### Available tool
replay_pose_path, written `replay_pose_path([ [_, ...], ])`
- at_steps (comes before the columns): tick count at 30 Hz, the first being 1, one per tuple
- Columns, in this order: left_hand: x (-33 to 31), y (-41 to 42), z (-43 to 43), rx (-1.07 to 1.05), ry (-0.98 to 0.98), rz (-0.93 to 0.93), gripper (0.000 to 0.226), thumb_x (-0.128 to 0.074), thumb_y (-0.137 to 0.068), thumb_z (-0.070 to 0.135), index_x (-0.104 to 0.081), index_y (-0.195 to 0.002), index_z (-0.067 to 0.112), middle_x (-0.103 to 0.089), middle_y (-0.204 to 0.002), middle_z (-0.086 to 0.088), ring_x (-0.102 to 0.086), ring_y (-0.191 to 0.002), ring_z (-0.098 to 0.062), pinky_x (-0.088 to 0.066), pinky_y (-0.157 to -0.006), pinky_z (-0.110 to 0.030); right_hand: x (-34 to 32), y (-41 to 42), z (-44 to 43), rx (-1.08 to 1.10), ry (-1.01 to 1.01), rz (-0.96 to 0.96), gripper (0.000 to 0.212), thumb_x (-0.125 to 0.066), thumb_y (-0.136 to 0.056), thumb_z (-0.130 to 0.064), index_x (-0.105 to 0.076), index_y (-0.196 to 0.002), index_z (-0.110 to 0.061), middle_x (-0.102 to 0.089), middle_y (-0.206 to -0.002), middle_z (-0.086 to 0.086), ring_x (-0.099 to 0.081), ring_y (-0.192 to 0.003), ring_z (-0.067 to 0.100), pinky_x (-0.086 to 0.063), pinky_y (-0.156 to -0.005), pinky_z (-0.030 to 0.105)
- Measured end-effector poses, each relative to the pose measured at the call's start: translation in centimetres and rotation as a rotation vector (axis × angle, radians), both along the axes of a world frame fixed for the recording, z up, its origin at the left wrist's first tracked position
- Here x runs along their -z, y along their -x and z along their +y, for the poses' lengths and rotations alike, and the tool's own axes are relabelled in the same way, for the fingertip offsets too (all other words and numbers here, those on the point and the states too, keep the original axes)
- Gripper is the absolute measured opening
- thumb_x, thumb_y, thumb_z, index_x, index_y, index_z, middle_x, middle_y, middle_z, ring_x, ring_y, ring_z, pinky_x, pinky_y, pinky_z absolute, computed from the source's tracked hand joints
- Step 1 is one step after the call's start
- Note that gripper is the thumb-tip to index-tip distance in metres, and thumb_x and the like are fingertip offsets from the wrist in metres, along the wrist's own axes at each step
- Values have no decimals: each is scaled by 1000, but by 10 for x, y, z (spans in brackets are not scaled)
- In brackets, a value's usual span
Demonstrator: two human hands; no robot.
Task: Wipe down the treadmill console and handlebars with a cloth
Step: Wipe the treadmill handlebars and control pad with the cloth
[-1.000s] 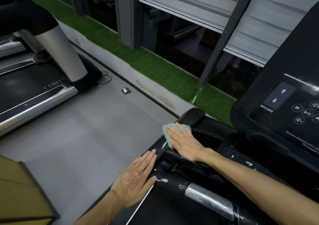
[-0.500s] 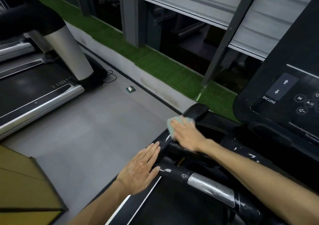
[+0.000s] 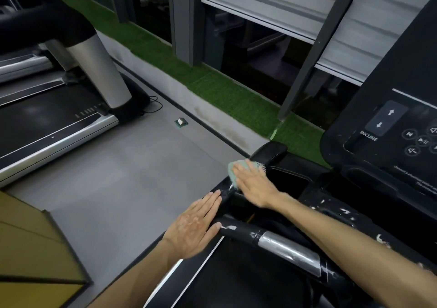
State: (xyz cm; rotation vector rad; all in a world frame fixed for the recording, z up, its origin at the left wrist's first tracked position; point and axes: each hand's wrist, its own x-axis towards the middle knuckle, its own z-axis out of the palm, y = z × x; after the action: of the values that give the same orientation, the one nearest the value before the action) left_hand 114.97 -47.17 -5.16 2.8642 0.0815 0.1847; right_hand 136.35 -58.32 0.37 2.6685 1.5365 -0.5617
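Note:
My right hand (image 3: 254,181) lies flat with straight fingers on a pale green cloth (image 3: 233,174), pressing it onto the left edge of the black treadmill tray beside the short black handlebar end (image 3: 268,153). Most of the cloth is hidden under the palm. My left hand (image 3: 195,225) is flat and open, its fingertips touching the tray's outer left edge and the front handlebar (image 3: 286,248), which has a silver sensor band. The black console (image 3: 387,128) with INCLINE arrows and round buttons rises at the right.
A second treadmill (image 3: 49,123) with a silver upright stands on the grey floor to the left. A small square object (image 3: 181,122) lies on the floor. A green turf strip (image 3: 227,90) runs along the window wall. A yellow-brown box (image 3: 28,248) sits at the lower left.
My right hand has slid the cloth a little forward along the tray edge toward the short handlebar end. My left hand has kept its place at the tray's outer edge.

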Motion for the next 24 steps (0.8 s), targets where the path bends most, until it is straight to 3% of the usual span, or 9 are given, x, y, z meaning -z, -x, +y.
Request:
replay_pose_path([
  [5, 1, 1, 0, -5, -11, -2, 63, -16, -107, 46, -24, -154, 6, -22, -162, -7, -17, -150, -16, -11, -119, -32, -4, 7, -11, -235, 56, 72, 52, -23, -106, -33, -4, -154, -28, 4, -161, -12, 11, -146, 13, 2, -118, 40],
  [9, 1, 2, 0, -12, 7, 3, 64, -11, -106, 48, -19, -156, 9, -15, -164, -4, -11, -151, -13, -13, -122, -32, -6, -35, 1, -68, 120, -22, 52, -20, -106, -30, -5, -155, -22, 0, -163, -5, 4, -149, 23, -4, -119, 46],
  [12, 1, 1, 0, -8, 7, 4, 65, -9, -105, 50, -16, -156, 11, -11, -164, -2, -8, -151, -11, -12, -122, -35, -2, -22, 2, 24, 89, -5, 52, -21, -106, -28, -6, -155, -20, -1, -162, -5, 8, -149, 25, -3, -121, 45],
  [18, 2, 0, 2, -25, 13, 35, 63, -15, -106, 48, -20, -155, 9, -18, -162, -4, -15, -150, -13, -19, -120, -39, -7, 17, -24, -231, 32, 65, 53, -26, -105, -30, -5, -154, -28, 5, -159, -14, 14, -144, 13, 2, -118, 37],
  [24, -1, 0, -1, -17, 56, 47, 73, 4, -99, 56, -5, -157, 13, 2, -163, 1, 4, -151, -9, 4, -121, -35, -12, -14, -3, -91, 140, -51, 53, -23, -106, -28, -6, -155, -19, -2, -163, -3, 3, -149, 25, -3, -121, 39],
])
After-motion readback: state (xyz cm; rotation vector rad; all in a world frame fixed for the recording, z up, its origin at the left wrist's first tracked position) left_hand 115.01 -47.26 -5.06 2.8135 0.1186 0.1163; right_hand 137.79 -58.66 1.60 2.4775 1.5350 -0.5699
